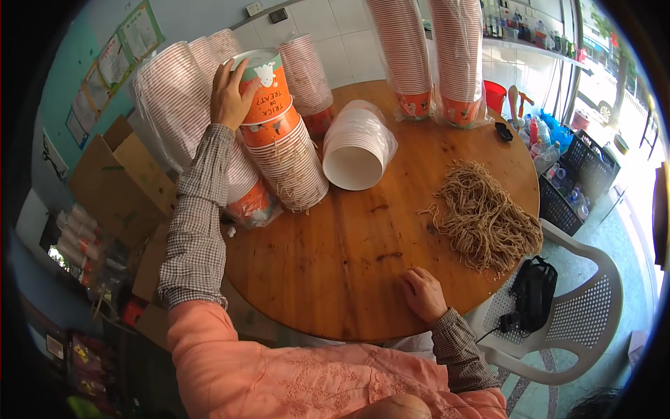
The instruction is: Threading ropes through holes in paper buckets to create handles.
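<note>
My left hand (229, 94) reaches out to the far left and grips the top orange paper cup (269, 91) of a leaning stack of cups (289, 157) that lies across the round wooden table (335, 272). My right hand (422, 293) rests flat on the table near its front edge, holding nothing. A pile of tan twine pieces (485, 216) lies to the right of that hand. A wrapped stack of white-lined cups (354, 145) lies on its side, mouth toward me, just right of the orange stack.
Two tall wrapped cup stacks (405, 49) (458, 56) stand at the table's back. More bagged cups (174, 105) and a cardboard box (118, 181) crowd the left. A white plastic chair (586, 314) holding a black pouch (534, 290) stands at right, with crates (569, 188) behind.
</note>
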